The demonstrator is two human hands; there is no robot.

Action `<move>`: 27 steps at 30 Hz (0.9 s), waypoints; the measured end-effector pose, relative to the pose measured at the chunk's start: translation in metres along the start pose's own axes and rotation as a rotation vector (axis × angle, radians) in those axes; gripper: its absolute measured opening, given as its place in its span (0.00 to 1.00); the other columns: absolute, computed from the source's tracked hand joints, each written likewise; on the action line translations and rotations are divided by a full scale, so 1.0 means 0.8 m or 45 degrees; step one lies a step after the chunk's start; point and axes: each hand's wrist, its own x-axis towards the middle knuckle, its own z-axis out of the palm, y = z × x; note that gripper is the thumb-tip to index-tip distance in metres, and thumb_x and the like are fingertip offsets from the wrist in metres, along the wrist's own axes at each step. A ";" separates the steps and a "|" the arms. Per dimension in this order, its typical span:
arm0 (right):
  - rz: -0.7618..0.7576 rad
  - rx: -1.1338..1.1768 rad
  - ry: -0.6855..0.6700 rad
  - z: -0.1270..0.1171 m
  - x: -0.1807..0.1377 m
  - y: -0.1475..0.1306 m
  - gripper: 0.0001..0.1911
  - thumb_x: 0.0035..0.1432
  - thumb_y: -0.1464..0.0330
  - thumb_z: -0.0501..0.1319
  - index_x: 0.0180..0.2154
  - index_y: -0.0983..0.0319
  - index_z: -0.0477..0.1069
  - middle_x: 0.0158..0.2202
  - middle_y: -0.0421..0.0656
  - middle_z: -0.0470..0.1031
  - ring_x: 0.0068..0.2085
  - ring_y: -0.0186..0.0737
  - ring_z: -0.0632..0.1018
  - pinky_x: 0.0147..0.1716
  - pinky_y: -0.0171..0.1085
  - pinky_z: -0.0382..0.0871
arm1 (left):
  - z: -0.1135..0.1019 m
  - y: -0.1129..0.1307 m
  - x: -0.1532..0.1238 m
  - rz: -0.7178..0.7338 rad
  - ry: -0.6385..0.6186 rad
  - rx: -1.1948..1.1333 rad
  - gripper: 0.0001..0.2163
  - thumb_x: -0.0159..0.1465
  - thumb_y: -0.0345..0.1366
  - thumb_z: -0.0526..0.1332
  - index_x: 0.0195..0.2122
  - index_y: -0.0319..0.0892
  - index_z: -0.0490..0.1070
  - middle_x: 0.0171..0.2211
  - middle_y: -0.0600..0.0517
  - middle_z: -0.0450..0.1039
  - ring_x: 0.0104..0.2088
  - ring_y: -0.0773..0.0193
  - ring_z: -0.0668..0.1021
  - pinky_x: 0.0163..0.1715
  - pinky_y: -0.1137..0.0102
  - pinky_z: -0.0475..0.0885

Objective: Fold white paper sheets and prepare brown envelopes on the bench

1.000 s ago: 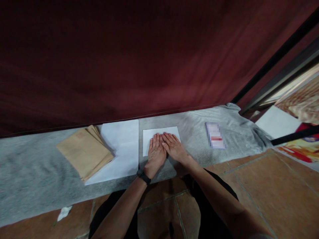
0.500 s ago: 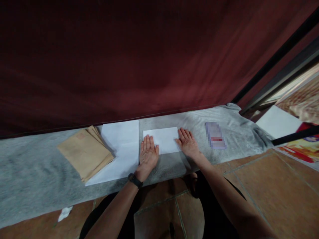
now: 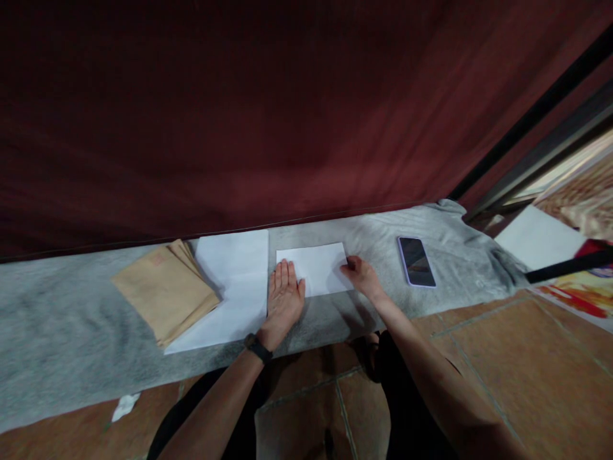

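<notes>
A folded white sheet of paper (image 3: 320, 265) lies on the grey cloth in front of me. My left hand (image 3: 286, 294) rests flat on its left end, fingers stretched out. At the paper's right edge, my right hand (image 3: 363, 276) has its fingers curled, with thumb and fingertips pinching that edge. To the left, larger white sheets (image 3: 239, 281) lie partly under a fanned stack of brown envelopes (image 3: 163, 291). A phone in a light purple case (image 3: 417, 262) lies to the right of my right hand.
Grey cloth (image 3: 62, 332) covers the long, narrow surface. Behind it hangs a dark red curtain (image 3: 287, 128). Black bars (image 3: 531, 128) and a white board (image 3: 539, 236) stand at the right. A crumpled white scrap (image 3: 126, 407) lies on the tiled floor (image 3: 527, 358).
My right hand has gone from lying flat with spread fingers to a curled pinch at the paper's right edge. My left hand has stayed in place.
</notes>
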 end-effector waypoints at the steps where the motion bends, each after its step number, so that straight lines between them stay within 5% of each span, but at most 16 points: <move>1: 0.022 0.078 -0.027 -0.001 0.002 -0.002 0.03 0.57 0.68 0.63 0.34 0.59 0.75 0.27 0.38 0.76 0.31 0.39 0.77 0.31 0.33 0.68 | 0.000 0.000 0.000 -0.004 -0.004 -0.016 0.29 0.72 0.41 0.46 0.71 0.30 0.51 0.71 0.34 0.50 0.73 0.48 0.51 0.69 0.48 0.53; 5: -0.026 0.255 0.011 -0.016 0.004 -0.022 0.08 0.62 0.65 0.58 0.35 0.60 0.73 0.27 0.37 0.75 0.30 0.37 0.76 0.30 0.33 0.69 | -0.010 0.002 0.010 -0.033 0.039 -0.171 0.29 0.73 0.43 0.45 0.71 0.33 0.51 0.72 0.36 0.51 0.73 0.48 0.52 0.69 0.47 0.52; 10: -0.443 0.322 0.548 -0.056 -0.025 -0.054 0.16 0.70 0.59 0.52 0.47 0.60 0.72 0.44 0.47 0.79 0.48 0.45 0.78 0.48 0.42 0.73 | -0.049 0.000 0.031 -0.043 0.324 -0.602 0.28 0.75 0.45 0.43 0.73 0.40 0.46 0.74 0.42 0.43 0.73 0.55 0.50 0.71 0.53 0.49; 15: -1.024 -0.163 -0.013 -0.050 -0.063 -0.052 0.14 0.71 0.68 0.51 0.48 0.57 0.76 0.56 0.45 0.77 0.59 0.43 0.75 0.63 0.48 0.65 | -0.085 -0.018 0.045 -0.097 0.563 -0.888 0.24 0.75 0.45 0.44 0.70 0.45 0.55 0.72 0.46 0.53 0.71 0.59 0.57 0.71 0.57 0.51; 19: -1.211 -0.400 -0.239 -0.020 -0.086 -0.035 0.16 0.69 0.74 0.54 0.51 0.57 0.76 0.58 0.45 0.76 0.58 0.42 0.76 0.62 0.46 0.68 | -0.087 -0.022 0.045 0.133 0.206 -0.871 0.23 0.75 0.46 0.46 0.66 0.44 0.63 0.69 0.46 0.61 0.69 0.58 0.63 0.70 0.56 0.56; 24: -1.463 -0.503 -0.284 -0.006 -0.106 -0.024 0.16 0.67 0.73 0.57 0.55 0.63 0.73 0.56 0.50 0.77 0.56 0.45 0.77 0.57 0.45 0.73 | -0.059 0.007 0.024 0.597 -0.389 -0.482 0.24 0.76 0.46 0.42 0.69 0.48 0.59 0.72 0.52 0.54 0.73 0.63 0.53 0.72 0.57 0.48; 27: -1.501 -0.517 -0.323 -0.004 -0.109 -0.019 0.21 0.65 0.71 0.61 0.59 0.64 0.70 0.56 0.53 0.77 0.58 0.47 0.76 0.60 0.48 0.70 | -0.043 0.020 0.016 0.708 -0.538 -0.333 0.23 0.76 0.45 0.39 0.69 0.51 0.58 0.72 0.56 0.53 0.73 0.66 0.52 0.73 0.58 0.45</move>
